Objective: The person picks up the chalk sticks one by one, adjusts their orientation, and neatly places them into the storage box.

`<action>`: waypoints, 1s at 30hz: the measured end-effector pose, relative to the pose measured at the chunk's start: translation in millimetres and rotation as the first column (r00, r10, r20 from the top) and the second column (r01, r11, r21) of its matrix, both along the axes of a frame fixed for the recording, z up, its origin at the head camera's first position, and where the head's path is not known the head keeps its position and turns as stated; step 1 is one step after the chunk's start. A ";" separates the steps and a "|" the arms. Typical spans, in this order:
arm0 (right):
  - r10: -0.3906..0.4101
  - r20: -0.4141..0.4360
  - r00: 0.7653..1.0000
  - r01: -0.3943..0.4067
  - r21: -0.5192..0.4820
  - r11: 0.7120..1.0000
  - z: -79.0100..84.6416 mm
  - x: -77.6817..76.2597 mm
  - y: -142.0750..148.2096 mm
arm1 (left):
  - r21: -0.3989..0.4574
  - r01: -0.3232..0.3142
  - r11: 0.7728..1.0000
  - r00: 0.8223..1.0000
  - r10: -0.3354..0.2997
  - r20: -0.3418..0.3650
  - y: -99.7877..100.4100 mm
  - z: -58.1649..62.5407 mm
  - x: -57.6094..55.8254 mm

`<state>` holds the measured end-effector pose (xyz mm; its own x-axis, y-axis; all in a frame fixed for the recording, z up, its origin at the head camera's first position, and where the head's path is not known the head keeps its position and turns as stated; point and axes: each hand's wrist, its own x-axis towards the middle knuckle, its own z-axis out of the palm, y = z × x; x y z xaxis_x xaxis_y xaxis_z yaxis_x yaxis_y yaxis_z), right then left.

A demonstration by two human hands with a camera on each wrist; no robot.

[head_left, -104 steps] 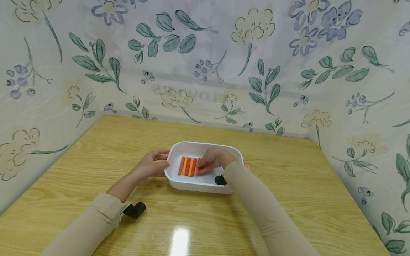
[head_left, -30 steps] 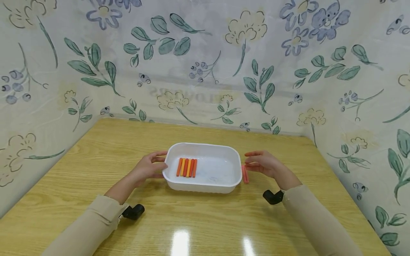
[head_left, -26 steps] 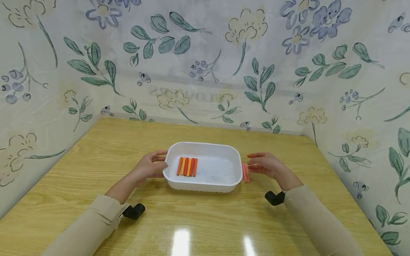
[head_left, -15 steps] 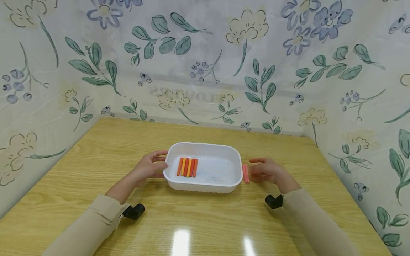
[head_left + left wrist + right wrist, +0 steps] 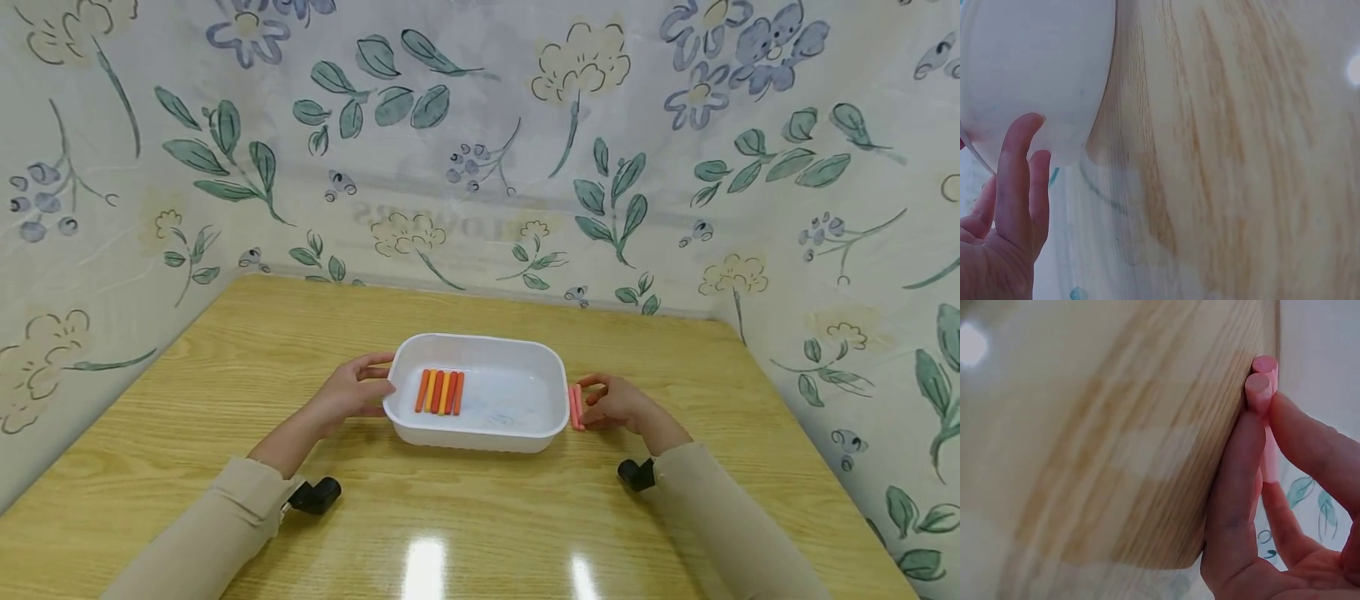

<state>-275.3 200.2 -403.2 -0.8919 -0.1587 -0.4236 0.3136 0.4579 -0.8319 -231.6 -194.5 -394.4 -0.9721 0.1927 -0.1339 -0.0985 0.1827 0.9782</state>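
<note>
My left hand (image 5: 345, 392) holds the left end of a white plastic tray (image 5: 480, 442), its thumb at the rim; the left wrist view shows fingers against the outer wall (image 5: 1041, 56). Inside the tray, several orange, yellow and red chalk sticks (image 5: 439, 392) lie side by side towards the left. Just outside the right end, two pink chalk sticks (image 5: 575, 407) lie together on the table. With thumb and fingers, my right hand (image 5: 618, 406) pinches the nearer pink chalk stick (image 5: 1259, 390); the other (image 5: 1265, 364) sits close behind it, partly hidden.
The wood-grain table (image 5: 480, 517) spreads around the tray. Flower-patterned cloth (image 5: 480, 167) stands along its back and both sides. A small black camera (image 5: 315, 496) sits at the left wrist and a similar camera (image 5: 636, 474) at the right.
My right hand was setting an orange chalk stick down in the tray. It left the tray to the right, lowered to the pink sticks and pinched one. The left hand stayed on the tray.
</note>
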 end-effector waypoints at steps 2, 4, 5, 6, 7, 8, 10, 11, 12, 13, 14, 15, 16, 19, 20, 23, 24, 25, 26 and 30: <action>0.011 -0.019 1.000 -0.011 0.000 1.000 -0.1 0.2 1.2 | 0.000 -0.001 1.000 1.000 0.001 0.000 0.4 0.6 0.4; 0.023 -0.045 0.999 -0.024 -0.012 1.000 -0.2 0.3 1.9 | -0.002 -0.003 1.000 1.000 0.003 -0.001 0.4 1.3 0.8; 0.022 -0.054 0.998 -0.023 -0.025 0.999 -0.1 0.4 2.2 | -0.004 -0.001 1.000 1.000 0.001 -0.004 0.4 1.7 1.2; 0.031 -0.064 0.997 -0.033 -0.036 0.999 -0.1 0.4 2.5 | -0.005 -0.002 1.000 1.000 0.002 -0.005 0.4 2.0 1.6; 0.034 -0.069 0.997 -0.037 -0.046 0.998 -0.2 0.2 2.7 | -0.006 -0.004 1.000 1.000 0.004 -0.006 0.4 2.2 1.9; 0.034 -0.073 0.997 -0.038 -0.057 0.998 -0.3 0.2 2.7 | -0.006 -0.007 1.000 1.000 0.007 -0.005 0.4 2.1 1.9; 0.034 -0.073 0.997 -0.040 -0.078 0.996 -0.6 0.0 3.1 | -0.004 -0.008 1.000 1.000 0.008 -0.006 0.6 2.1 2.1; 0.030 -0.071 0.997 -0.036 -0.083 0.996 -0.7 -0.2 3.2 | -0.002 -0.010 1.000 1.000 0.010 -0.004 0.6 1.5 1.7; 0.027 -0.071 0.997 -0.033 -0.087 0.996 -0.6 -0.3 3.3 | -0.002 -0.009 1.000 1.000 0.009 -0.004 0.7 1.0 1.4; 0.008 -0.067 0.998 -0.015 -0.095 0.995 -0.3 -0.4 2.9 | 0.000 -0.006 1.000 1.000 0.006 -0.006 0.9 1.0 1.3; -0.006 -0.068 0.998 -0.002 -0.105 0.994 0.6 -0.4 2.7 | 0.000 -0.005 1.000 1.000 0.005 -0.005 0.9 0.4 0.8; -0.029 -0.065 0.997 0.022 -0.120 0.993 1.6 -0.5 2.2 | 0.000 -0.005 1.000 1.000 0.005 -0.004 1.1 0.1 0.6; -0.050 -0.060 0.997 0.041 -0.139 0.989 2.9 -0.6 1.2 | 0.001 -0.005 1.000 1.000 0.005 -0.003 0.8 -0.1 0.5; -0.118 -0.032 0.992 0.109 -0.212 0.971 7.1 -1.1 -3.0 | -0.006 -0.010 1.000 1.000 0.010 0.002 -0.2 -0.8 0.4; -0.126 -0.025 0.992 0.117 -0.235 0.965 8.6 -1.1 -4.1 | -0.008 -0.013 1.000 1.000 0.013 0.004 -0.2 -0.9 0.6; -0.146 -0.003 0.989 0.139 -0.287 0.948 13.5 -1.2 -7.9 | -0.011 -0.011 1.000 1.000 0.011 0.003 -0.1 -0.9 0.4; -0.152 0.000 0.988 0.145 -0.297 0.944 15.5 -1.1 -8.7 | -0.009 -0.011 1.000 1.000 0.011 0.004 0.2 -1.2 0.1; -0.158 0.003 0.988 0.151 -0.306 0.940 17.7 -1.1 -9.7 | -0.007 -0.006 1.000 1.000 0.006 0.003 0.5 -1.1 0.0; -0.164 0.005 0.986 0.158 -0.316 0.936 20.0 -1.2 -10.8 | -0.005 -0.007 1.000 1.000 0.007 0.004 0.8 -1.0 -0.1; -0.168 -0.011 0.986 0.156 -0.320 0.935 29.7 -2.8 -15.6 | -0.005 -0.007 1.000 1.000 0.007 0.003 1.0 -0.4 -0.1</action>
